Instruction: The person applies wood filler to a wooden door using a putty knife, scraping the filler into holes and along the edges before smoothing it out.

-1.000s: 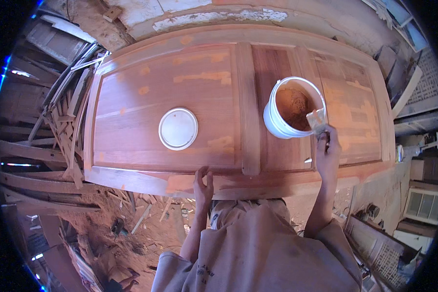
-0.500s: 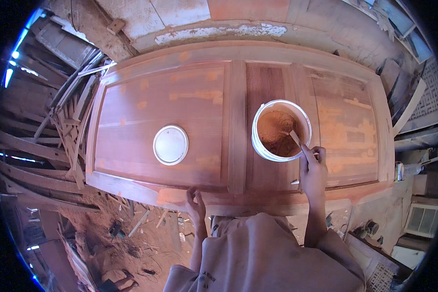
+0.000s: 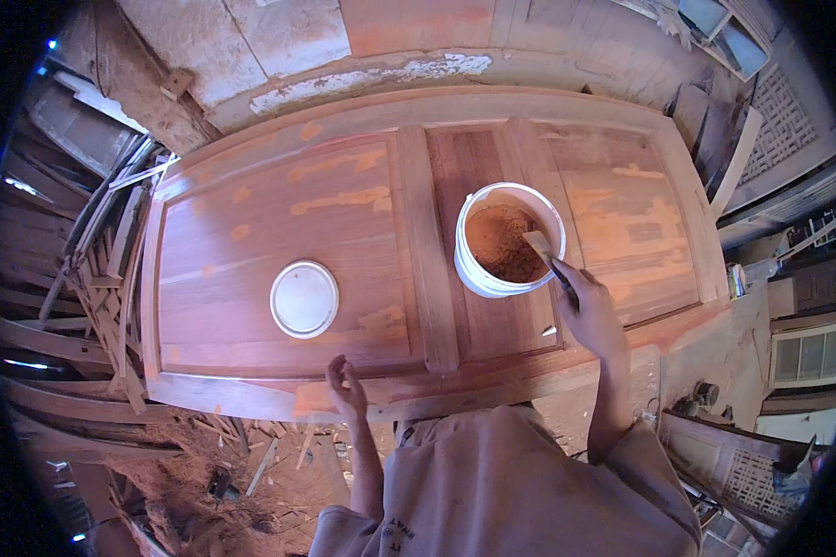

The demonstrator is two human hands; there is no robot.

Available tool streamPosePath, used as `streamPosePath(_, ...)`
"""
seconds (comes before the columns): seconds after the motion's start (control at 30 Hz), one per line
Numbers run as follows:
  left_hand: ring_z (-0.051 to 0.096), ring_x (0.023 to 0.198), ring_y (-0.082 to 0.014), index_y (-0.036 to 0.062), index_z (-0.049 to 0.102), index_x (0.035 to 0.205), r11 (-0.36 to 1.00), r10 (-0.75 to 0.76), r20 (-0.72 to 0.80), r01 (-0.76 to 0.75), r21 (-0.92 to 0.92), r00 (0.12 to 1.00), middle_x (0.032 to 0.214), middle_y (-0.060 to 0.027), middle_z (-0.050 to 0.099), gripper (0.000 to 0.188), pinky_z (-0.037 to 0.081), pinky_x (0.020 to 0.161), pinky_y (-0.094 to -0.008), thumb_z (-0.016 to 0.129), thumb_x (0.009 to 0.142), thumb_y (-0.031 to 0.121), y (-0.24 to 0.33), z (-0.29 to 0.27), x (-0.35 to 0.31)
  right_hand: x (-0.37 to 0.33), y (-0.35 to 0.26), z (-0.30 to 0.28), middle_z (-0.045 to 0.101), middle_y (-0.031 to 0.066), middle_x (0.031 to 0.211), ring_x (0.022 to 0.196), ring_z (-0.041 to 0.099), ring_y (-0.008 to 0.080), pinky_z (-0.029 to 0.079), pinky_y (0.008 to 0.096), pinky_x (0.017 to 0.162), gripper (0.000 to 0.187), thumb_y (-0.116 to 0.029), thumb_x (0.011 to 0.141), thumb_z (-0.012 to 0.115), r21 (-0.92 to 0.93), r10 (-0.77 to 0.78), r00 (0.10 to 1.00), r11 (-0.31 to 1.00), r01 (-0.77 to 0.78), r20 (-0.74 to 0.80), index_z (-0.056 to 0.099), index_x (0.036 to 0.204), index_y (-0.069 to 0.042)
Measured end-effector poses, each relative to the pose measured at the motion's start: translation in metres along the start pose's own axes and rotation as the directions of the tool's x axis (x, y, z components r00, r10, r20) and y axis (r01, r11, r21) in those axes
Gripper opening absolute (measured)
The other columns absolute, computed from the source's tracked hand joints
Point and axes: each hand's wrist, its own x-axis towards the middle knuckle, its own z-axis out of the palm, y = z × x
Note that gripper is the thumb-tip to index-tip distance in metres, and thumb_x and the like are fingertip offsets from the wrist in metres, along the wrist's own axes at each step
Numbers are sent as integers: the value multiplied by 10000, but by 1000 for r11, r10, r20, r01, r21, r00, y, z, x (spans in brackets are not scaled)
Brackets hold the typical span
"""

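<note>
My right hand (image 3: 593, 316) grips the dark handle of a putty knife (image 3: 538, 245). The knife's flat blade reaches over the near right rim into a white bucket (image 3: 478, 271), which holds orange-brown filler (image 3: 503, 243). The bucket stands on a large panelled wooden door (image 3: 418, 306) lying flat. Over the door's near edge hovers my left hand (image 3: 347, 388), empty, its fingers loosely bent and apart. Between that hand and the far side lies a round white lid (image 3: 304, 299) on the left panel.
Orange filler patches (image 3: 627, 223) mark the door's panels. A small pale piece (image 3: 549, 331) lies near the bucket. Wooden offcuts (image 3: 111, 306) are heaped to the left, with scraps and sawdust on the floor. Boards and a framed window (image 3: 811, 360) stand at the right.
My right hand has drawn the putty knife's blade up from the filler toward the bucket's right rim. The view has shifted and tilted a little; my left hand remains near the door's edge.
</note>
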Motion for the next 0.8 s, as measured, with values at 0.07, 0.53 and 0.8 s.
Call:
streamPosePath(0.07,613,981,-233,-30,587,1157,1000,14,-31,-13,24,999,1092,-151,632,276,492,853,-338,534,988,181,-7,-16,7,22,-5,-1,614,223,996,833,634,391,519,478,752,443,-26,820,566,-139,-74,997,987,76,21,587,1255,-114)
streamPosePath(0.53,571,990,-210,-71,549,1197,980,-181,-231,156,-122,956,1091,-148,610,418,449,889,-313,514,999,296,-48,-83,-2,137,10,79,663,228,1052,987,627,402,476,475,923,267,-204,835,537,-494,25,948,858,142,317,659,985,-20)
streamPosePath(0.8,583,989,-242,-62,555,1173,999,-27,-274,36,27,961,1088,-165,608,377,489,853,-340,503,1003,270,-68,-70,3,132,18,24,632,204,1183,1110,593,349,459,414,975,417,-196,805,620,-289,-68,824,918,273,562,642,1193,-44)
